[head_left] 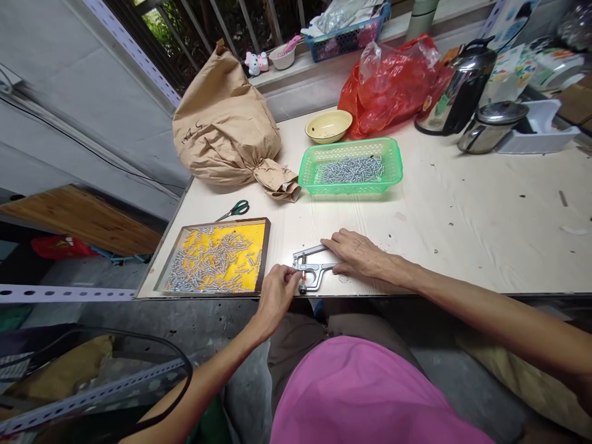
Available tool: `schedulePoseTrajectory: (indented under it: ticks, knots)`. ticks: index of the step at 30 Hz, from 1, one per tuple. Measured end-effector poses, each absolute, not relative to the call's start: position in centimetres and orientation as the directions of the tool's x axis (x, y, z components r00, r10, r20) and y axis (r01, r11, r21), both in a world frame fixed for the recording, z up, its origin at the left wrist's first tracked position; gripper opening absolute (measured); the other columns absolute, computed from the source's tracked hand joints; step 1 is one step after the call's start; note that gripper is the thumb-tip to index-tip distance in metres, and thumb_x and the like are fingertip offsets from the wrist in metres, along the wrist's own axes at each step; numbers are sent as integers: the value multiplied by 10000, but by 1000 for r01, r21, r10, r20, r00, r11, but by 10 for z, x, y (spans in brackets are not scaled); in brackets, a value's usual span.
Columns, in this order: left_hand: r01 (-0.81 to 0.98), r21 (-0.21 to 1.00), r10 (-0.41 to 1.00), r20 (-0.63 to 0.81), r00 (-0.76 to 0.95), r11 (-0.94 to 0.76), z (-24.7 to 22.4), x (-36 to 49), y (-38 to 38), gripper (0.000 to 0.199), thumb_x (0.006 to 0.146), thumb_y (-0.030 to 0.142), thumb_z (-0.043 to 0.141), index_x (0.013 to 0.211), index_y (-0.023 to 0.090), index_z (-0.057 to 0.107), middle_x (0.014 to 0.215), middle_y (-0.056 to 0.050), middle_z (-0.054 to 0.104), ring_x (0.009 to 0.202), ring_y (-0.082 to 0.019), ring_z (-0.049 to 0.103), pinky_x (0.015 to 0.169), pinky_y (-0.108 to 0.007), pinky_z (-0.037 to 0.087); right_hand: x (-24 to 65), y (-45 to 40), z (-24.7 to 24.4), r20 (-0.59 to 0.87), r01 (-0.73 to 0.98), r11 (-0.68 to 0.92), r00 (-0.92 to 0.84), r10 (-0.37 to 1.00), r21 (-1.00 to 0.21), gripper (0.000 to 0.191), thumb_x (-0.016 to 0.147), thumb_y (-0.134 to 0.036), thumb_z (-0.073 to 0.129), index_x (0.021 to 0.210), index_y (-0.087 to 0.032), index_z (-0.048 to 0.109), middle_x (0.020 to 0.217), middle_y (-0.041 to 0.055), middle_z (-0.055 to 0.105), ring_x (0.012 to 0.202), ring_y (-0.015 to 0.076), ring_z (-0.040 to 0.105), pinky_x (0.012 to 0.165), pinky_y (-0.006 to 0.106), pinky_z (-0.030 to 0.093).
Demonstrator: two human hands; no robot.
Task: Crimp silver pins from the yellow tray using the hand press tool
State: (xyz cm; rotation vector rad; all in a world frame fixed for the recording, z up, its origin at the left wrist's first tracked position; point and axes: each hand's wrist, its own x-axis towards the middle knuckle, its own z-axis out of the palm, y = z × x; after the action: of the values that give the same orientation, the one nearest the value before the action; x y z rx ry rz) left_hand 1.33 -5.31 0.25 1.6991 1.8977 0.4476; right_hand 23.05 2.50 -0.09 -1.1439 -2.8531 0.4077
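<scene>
A grey metal hand press (pixel 316 269), plier-like with a spring near its jaw, lies at the table's front edge. My right hand (pixel 354 251) is wrapped around its two handles. At the jaw end, my left hand (pixel 279 287) is pinched close to the press; whatever its fingertips hold is too small to make out. Left of that hand sits a shallow tray (pixel 267 246) with a yellow bottom, strewn with many small silvery metal pins (pixel 208 262). Beyond the press, a green plastic basket (pixel 351 189) holds a layer of similar small metal pieces (pixel 351 169).
Green-handled scissors (pixel 239 208) lie behind the tray. A tied brown paper sack (pixel 226 123), a cream bowl (pixel 328 126) and a red plastic bag (pixel 388 89) stand along the back. A kettle (pixel 457 86) and a lidded metal pot (pixel 490 126) are at the back right.
</scene>
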Motion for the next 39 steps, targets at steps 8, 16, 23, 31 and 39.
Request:
schedulePoseTrajectory:
  ticks: [8, 16, 23, 31, 39]
  knots:
    - [834, 280, 865, -21, 501, -476, -5, 48, -19, 495, 805, 238, 599, 1261, 166, 423, 1283, -133, 492, 1185, -265, 438, 966, -444, 404, 231, 19, -6, -20, 660, 705, -734, 679, -258, 725, 767, -373, 684, 1358, -130, 342, 1074, 132, 587, 995, 265, 493, 788, 366, 372]
    - [823, 113, 807, -164, 567, -556, 2, 55, 2, 597, 807, 365, 609, 1298, 99, 398, 1179, -148, 534, 1043, -280, 482, 845, -396, 444, 238, 19, 12, -160, 733, 652, -680, 716, -195, 430, 751, -406, 698, 1047, -119, 578, 1040, 138, 576, 964, 259, 500, 769, 342, 402]
    - [790, 128, 772, -168, 613, -600, -2, 54, 13, 342, 845, 362, 571, 1113, 150, 552, 1003, -90, 566, 967, -243, 488, 781, -349, 434, 229, 20, 7, -166, 747, 633, -663, 730, -201, 206, 843, -281, 602, 970, -119, 620, 955, 117, 606, 912, 232, 526, 743, 312, 387]
    - [832, 127, 816, -164, 555, -540, -7, 60, 13, 188, 875, 314, 544, 934, 148, 607, 929, -78, 587, 917, -225, 507, 748, -335, 438, 232, 29, -7, -161, 719, 641, -690, 706, -269, 189, 919, -270, 486, 880, -137, 615, 894, 82, 616, 853, 184, 540, 715, 282, 353]
    - [859, 201, 873, -36, 486, -470, -10, 54, -1, 375, 852, 317, 573, 1188, 162, 509, 1152, -107, 577, 1080, -257, 511, 874, -404, 480, 242, 31, -4, -31, 692, 671, -702, 712, -264, 361, 853, -406, 582, 1072, -120, 604, 974, 114, 593, 910, 228, 510, 767, 314, 383]
